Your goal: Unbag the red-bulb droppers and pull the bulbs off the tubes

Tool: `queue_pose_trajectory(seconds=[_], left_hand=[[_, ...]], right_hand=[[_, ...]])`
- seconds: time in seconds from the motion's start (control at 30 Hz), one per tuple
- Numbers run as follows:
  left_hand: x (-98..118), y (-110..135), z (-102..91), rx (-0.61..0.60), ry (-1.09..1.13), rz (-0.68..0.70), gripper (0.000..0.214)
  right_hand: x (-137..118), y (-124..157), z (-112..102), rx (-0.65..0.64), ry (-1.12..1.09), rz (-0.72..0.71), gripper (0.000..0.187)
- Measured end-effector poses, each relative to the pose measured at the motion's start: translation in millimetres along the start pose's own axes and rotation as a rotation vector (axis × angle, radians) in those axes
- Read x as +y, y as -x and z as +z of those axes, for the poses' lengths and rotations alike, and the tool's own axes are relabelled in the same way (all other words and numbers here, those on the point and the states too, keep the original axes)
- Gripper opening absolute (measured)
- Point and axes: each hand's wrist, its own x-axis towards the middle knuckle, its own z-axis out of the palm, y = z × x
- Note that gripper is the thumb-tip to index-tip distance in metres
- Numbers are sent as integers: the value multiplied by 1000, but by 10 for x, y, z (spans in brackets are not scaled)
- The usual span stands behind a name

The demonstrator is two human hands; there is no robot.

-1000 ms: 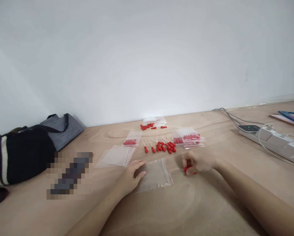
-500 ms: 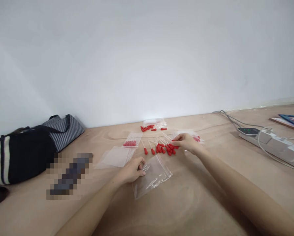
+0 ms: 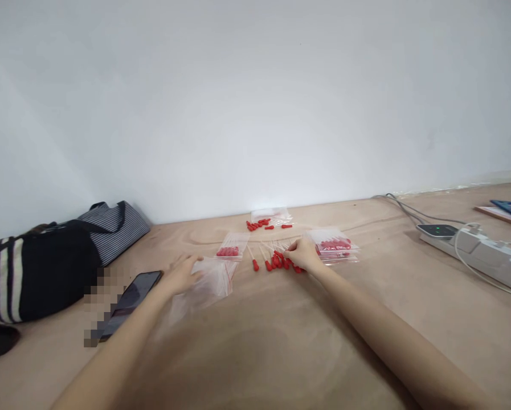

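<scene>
My left hand [image 3: 182, 273] rests on the top of a clear empty plastic bag [image 3: 210, 285], fingers closed on its edge, over a small stack of such bags. The picture is smeared there. My right hand [image 3: 302, 255] reaches forward with its fingers pinched on one of the loose red-bulbed droppers [image 3: 274, 261], which lie in a row on the wooden surface. Right of that hand is a pile of filled bags of droppers [image 3: 335, 246]. A small bag of red caps [image 3: 228, 247] lies behind the empty bags.
Another bag with loose red caps [image 3: 267, 220] lies near the wall. A dark phone [image 3: 131, 295] lies left of my left hand, with striped and black fabric bags [image 3: 45, 267] beyond it. At the right are a white power strip [image 3: 477, 246] with cables and a book [image 3: 509, 208].
My left hand has pulled the clear bag leftwards onto the stack of empty bags. My right hand has gone from the bag's mouth to the loose droppers and settled on them.
</scene>
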Motion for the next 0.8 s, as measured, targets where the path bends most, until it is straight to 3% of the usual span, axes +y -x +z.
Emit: queue_pose_trajectory(seconds=[0.07, 0.23, 0.37, 0.6, 0.8], left_hand=[[241, 2, 170, 73, 53, 115, 28], [950, -87, 545, -11, 220, 360, 28], [1234, -205, 716, -24, 151, 486, 33], [1246, -193, 761, 27, 79, 500, 33], [928, -390, 566, 55, 231, 148, 23]], right_hand=[[0, 1, 48, 7, 2, -12, 29], [5, 12, 112, 42, 42, -34, 26], [-22, 58, 103, 77, 78, -85, 21], [31, 195, 35, 74, 102, -234, 13], [116, 348, 59, 151, 432, -435, 19]])
